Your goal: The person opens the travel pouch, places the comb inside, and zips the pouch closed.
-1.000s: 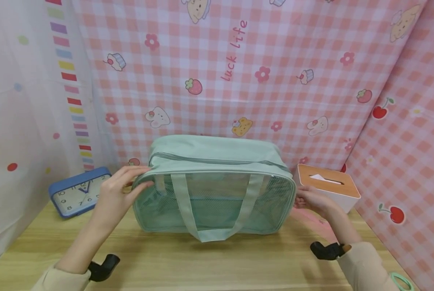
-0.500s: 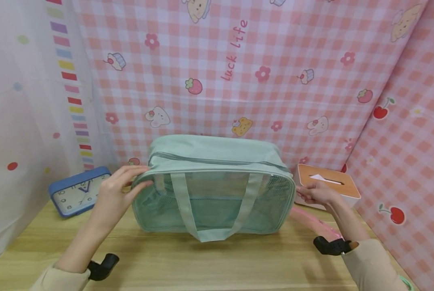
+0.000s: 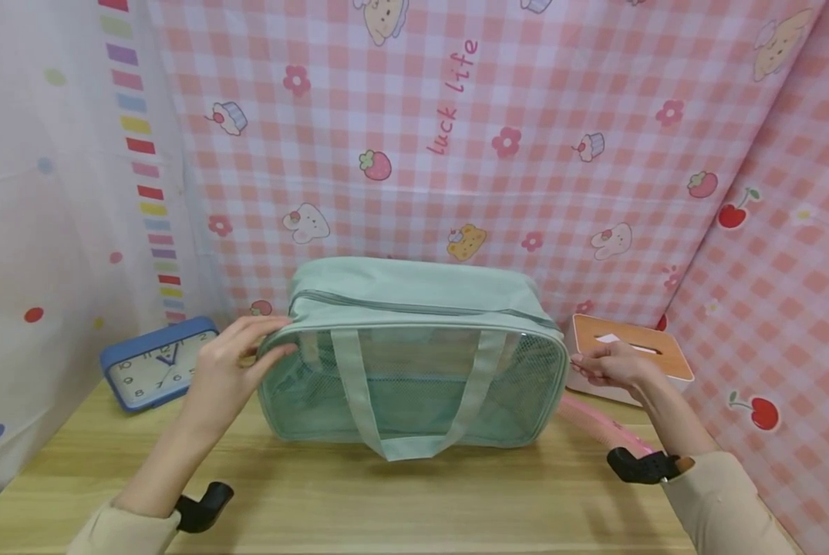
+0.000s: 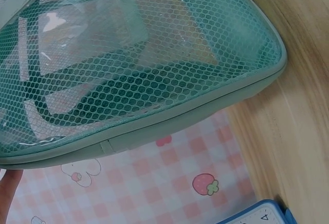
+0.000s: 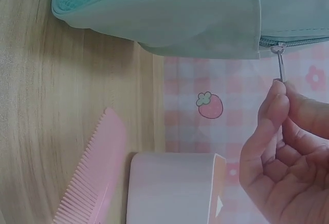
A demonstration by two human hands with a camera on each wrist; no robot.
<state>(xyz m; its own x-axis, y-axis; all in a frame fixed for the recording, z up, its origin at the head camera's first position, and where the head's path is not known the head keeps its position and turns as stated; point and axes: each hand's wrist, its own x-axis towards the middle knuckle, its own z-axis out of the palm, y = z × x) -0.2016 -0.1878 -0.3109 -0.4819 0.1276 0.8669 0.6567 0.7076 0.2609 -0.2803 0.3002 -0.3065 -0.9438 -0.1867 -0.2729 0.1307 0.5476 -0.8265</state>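
A mint-green bag (image 3: 414, 274) with a see-through mesh front and two strap handles stands upright on the table. Its zipper (image 3: 400, 306) runs along the top. My left hand (image 3: 228, 374) grips the upper left corner, fingers on top and thumb on the front; in the left wrist view only a sliver of it shows. At the right end of the bag, my right hand (image 3: 615, 366) pinches the zipper pull (image 5: 281, 67) between thumb and index finger. The right wrist view shows the slider at the side of the bag, near the zipper's end.
A white tissue box (image 3: 676, 385) with a wooden lid stands right of the bag, close behind my right hand. A pink comb (image 5: 100, 172) lies beside the box. At the left is a blue clock (image 3: 153, 370). Patterned cloth hangs behind the table (image 3: 400, 501).
My right hand has shifted a little outward and up from the bag's right side, and more of the comb shows. The left hand keeps its grip; the bag stays in place.
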